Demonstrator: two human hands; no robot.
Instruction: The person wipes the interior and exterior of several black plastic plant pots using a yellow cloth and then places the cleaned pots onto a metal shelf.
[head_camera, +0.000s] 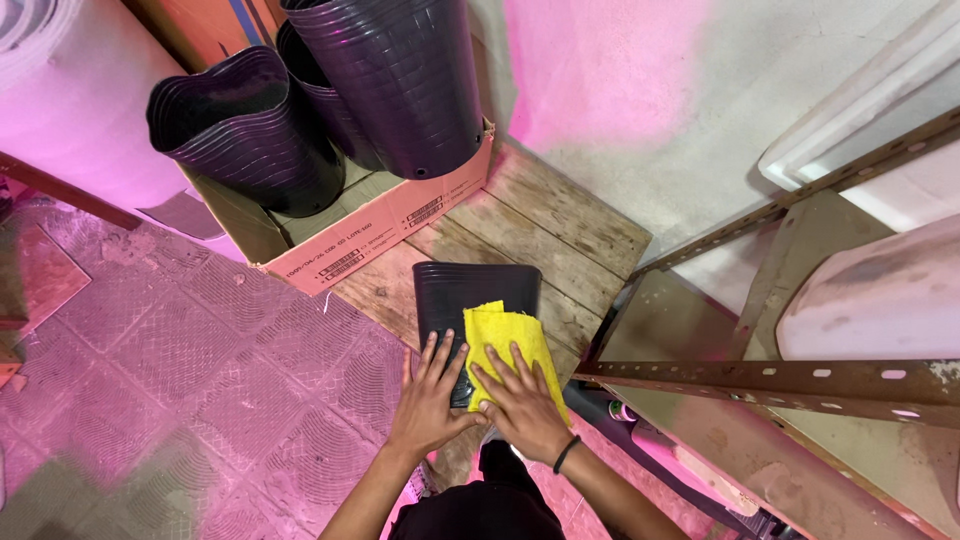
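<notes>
On wooden pallet (560, 215): left hand (430, 395) lying flat, fingers spread, steadying black plastic nursery pot (470, 295); right hand (520, 405) pressing open-palmed on soft yellow cloth (505, 340). Pot likely light, flexible; rim offering grip. Beyond: cardboard box (380, 235) holding stacked pots (400, 80).

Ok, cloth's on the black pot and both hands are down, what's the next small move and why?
Probably sweep the right hand with the yellow cloth up toward the pot's far rim. The cloth covers only the right part of the black pot, and the left hand already steadies the near edge.
</notes>
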